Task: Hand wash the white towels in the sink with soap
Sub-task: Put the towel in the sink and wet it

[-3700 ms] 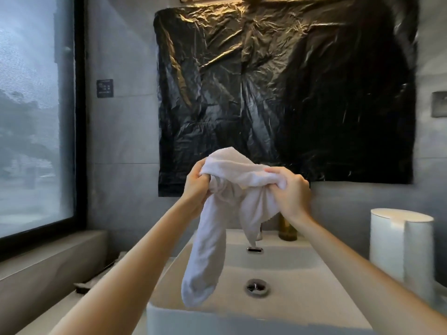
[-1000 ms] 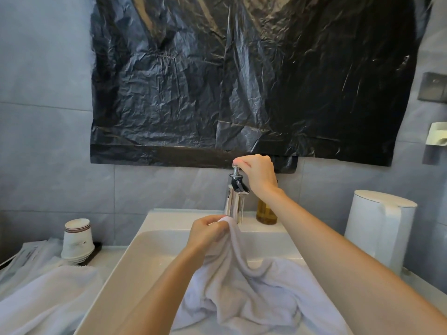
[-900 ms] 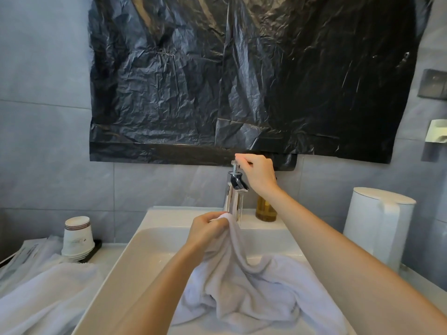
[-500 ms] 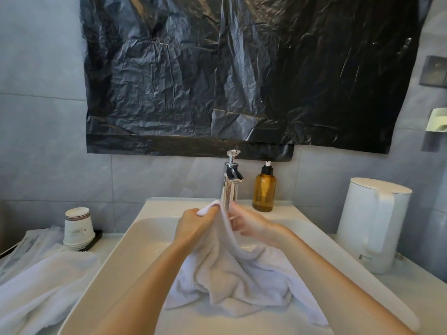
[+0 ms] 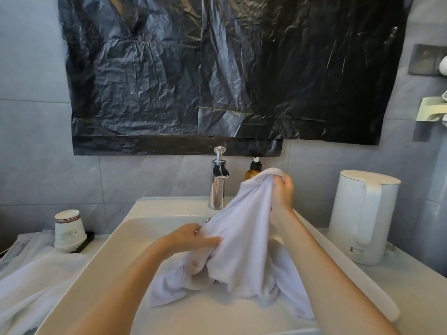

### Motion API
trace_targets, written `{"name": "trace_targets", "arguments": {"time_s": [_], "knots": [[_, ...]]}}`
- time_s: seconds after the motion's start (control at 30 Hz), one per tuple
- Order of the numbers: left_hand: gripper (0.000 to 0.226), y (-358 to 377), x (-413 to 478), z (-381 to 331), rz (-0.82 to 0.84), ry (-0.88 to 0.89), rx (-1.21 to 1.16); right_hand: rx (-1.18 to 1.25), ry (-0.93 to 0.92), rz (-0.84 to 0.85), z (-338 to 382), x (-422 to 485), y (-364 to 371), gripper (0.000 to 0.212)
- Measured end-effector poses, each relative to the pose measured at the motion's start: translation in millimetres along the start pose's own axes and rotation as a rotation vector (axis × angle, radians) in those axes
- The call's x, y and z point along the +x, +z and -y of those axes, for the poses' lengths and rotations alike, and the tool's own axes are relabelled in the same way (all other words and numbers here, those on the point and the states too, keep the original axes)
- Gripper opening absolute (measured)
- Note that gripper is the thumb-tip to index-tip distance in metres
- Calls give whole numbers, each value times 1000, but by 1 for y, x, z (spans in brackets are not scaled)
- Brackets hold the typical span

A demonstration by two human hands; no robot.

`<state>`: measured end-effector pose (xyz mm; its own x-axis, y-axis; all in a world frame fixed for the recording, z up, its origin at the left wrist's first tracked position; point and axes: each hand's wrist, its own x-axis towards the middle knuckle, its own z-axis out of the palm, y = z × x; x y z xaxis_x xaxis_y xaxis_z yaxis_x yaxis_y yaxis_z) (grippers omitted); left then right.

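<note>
A white towel (image 5: pixel 244 240) hangs bunched over the white sink (image 5: pixel 154 211), its lower folds lying in the basin. My right hand (image 5: pixel 281 193) grips the towel's top, lifted in front of the amber soap bottle (image 5: pixel 254 169). My left hand (image 5: pixel 193 240) holds a fold lower down on the towel's left side, thumb on the cloth and fingers partly tucked into it. The chrome tap (image 5: pixel 217 182) stands behind, at the sink's back edge. A second white towel (image 5: pixel 31 284) lies on the counter at the left.
A white electric kettle (image 5: pixel 362 216) stands on the counter to the right of the sink. Stacked paper cups (image 5: pixel 69 229) sit at the left, beside the second towel. Black plastic sheeting (image 5: pixel 217 68) covers the wall above the tap.
My right hand left the tap handle, came down to the towel and has now lifted its top up to the right. My left hand slid down to a lower fold.
</note>
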<state>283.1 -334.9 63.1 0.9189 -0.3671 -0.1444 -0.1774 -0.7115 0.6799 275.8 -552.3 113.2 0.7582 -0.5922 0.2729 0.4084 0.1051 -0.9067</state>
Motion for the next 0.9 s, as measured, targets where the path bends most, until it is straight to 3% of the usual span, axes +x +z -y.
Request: {"name": "trace_targets", "arguments": {"time_s": [0.07,0.13,0.23,0.33,0.43,0.5,0.57,0.6,0.67,0.73,0.83,0.9], "knots": [[31,0,1,4,96,7,-14,19,-13,-77,6,6,-9,10],[9,4,3,3,34,53,15,-23,-37,-121,4,10,-13,11],[20,8,9,-2,-242,86,-187,-50,-39,-206,0,11,-12,13],[20,-6,9,-9,-516,108,-671,-193,-4,-194,-10,15,-14,25],[18,-21,1,-14,-573,113,-926,-523,41,168,-29,8,-8,26],[17,-22,-3,-14,-531,127,-911,-754,65,476,-36,-5,3,25],[20,-17,-3,-15,-447,167,-839,-1017,-7,730,-42,-17,15,42],[22,-14,-3,-15,-392,195,-790,-1064,-86,812,-45,-23,20,44],[28,-7,-4,-18,-267,254,-734,-932,-196,878,-47,-32,22,31],[30,-5,-5,-19,-208,296,-725,-811,-162,794,-44,-30,17,8],[26,-7,-2,-12,-325,371,-505,-768,-195,483,-37,-19,10,14],[42,-7,1,-5,-339,332,-214,-659,-203,314,-30,-14,10,12]]}}
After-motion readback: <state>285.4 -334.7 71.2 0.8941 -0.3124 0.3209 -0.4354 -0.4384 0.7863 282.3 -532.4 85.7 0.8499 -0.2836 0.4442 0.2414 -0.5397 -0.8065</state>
